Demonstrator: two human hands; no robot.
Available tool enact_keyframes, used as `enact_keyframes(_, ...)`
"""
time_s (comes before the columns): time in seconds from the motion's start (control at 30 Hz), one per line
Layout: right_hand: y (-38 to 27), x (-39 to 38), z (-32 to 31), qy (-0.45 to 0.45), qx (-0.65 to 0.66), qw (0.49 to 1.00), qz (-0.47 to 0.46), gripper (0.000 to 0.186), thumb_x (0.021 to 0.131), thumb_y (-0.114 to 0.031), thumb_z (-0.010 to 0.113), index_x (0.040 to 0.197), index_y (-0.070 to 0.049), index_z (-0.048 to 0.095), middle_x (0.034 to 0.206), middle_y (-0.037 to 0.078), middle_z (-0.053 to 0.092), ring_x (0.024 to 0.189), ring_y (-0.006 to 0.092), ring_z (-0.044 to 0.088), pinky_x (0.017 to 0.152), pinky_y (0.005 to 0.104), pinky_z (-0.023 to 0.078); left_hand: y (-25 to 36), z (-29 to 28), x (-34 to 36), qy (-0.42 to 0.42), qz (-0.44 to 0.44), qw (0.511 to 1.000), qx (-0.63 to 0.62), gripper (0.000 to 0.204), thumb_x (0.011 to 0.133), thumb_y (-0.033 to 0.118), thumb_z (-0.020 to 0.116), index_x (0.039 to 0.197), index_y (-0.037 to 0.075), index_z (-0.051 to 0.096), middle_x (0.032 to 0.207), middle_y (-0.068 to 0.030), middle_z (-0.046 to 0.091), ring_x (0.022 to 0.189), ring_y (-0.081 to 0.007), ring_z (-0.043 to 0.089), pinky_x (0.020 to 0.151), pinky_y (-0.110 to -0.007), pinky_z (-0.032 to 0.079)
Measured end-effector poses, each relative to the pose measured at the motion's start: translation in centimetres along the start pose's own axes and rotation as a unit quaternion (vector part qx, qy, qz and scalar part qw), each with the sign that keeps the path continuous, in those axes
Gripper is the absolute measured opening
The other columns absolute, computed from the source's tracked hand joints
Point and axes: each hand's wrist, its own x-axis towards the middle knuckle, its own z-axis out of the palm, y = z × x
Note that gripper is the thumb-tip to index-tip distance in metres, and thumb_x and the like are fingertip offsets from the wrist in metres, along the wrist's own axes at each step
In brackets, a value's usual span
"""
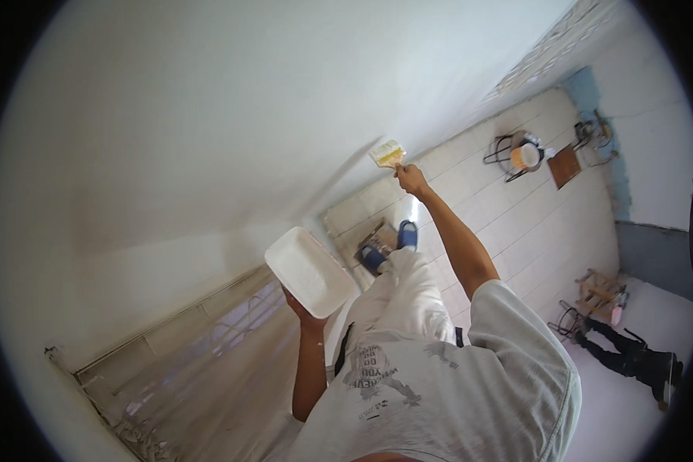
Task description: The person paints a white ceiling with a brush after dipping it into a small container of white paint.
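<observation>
Your left hand [306, 310] holds the white tray [309, 268] at 7 o'clock, its long axis 11-to-5. At 1 o'clock your right hand [413, 180] grips the brush [389, 155] by its handle, lengthwise 11-to-5, bristles toward 11 by the smooth white wall [231, 115]; beyond, pale tiled floor [481, 202], orange-and-white bucket [522, 159] at 2.

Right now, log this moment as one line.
Right grip: holds brush | left grip: holds white tray | brush: bristles toward wall, contact unclear | feet: blue slippers
</observation>
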Motion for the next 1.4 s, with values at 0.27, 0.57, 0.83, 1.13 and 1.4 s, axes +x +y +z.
enact_keyframes(0.27,-31.5,-21.9,-19.6,0.078,0.105,0.971,-0.202,0.037,0.113,-0.036,0.054,0.109,-0.003,0.070,0.061,-0.007,0.045,0.048,0.0038,0.037,0.043,0.0245,0.029,2.8,9.6,1.9,-0.113,0.022,0.993,-0.024,0.073,0.108,0.065,0.041,0.166,0.022,0.032,0.162,-0.0060,0.047,0.141,-0.0349,0.056,0.114,-0.060,0.050)
enact_keyframes(0.57,-32.8,-19.7,-18.6,0.181,0.079,0.902,-0.384,0.053,0.115,-0.048,0.042,0.096,-0.003,0.062,0.063,0.009,0.054,0.057,0.0160,0.056,0.057,0.0356,0.046,4.1,11.2,3.6,-0.212,-0.025,0.963,-0.165,0.066,0.110,0.063,0.037,0.163,0.024,0.042,0.160,-0.0012,0.053,0.142,-0.0292,0.057,0.117,-0.056,0.047)
enact_keyframes(0.83,-10.2,-4.1,-7.6,0.051,0.016,0.996,-0.066,0.043,0.106,-0.036,0.047,0.098,0.000,0.070,0.077,0.019,0.069,0.070,0.0344,0.068,0.065,0.0471,0.053,6.1,10.9,3.8,-0.120,0.024,0.983,-0.135,0.064,0.110,0.062,0.038,0.161,0.024,0.044,0.158,0.0002,0.054,0.142,-0.0288,0.056,0.116,-0.055,0.049)
enact_keyframes(1.13,-34.9,-23.5,-21.5,-0.027,0.149,0.955,-0.256,0.042,0.113,-0.034,0.053,0.106,0.004,0.067,0.062,-0.003,0.047,0.053,0.0071,0.036,0.048,0.0258,0.030,6.3,15.6,5.9,-0.134,0.001,0.977,-0.164,0.066,0.110,0.064,0.037,0.161,0.022,0.042,0.154,-0.0042,0.056,0.138,-0.0325,0.058,0.114,-0.062,0.048)
enact_keyframes(1.4,-40.2,-29.7,-22.4,0.155,0.159,0.875,-0.430,0.046,0.115,-0.041,0.049,0.095,-0.002,0.065,0.057,0.000,0.050,0.049,0.0085,0.046,0.049,0.0291,0.038,4.7,17.6,7.1,-0.157,-0.002,0.975,-0.157,0.068,0.109,0.062,0.042,0.162,0.019,0.041,0.156,-0.0069,0.055,0.138,-0.0331,0.059,0.113,-0.061,0.050)
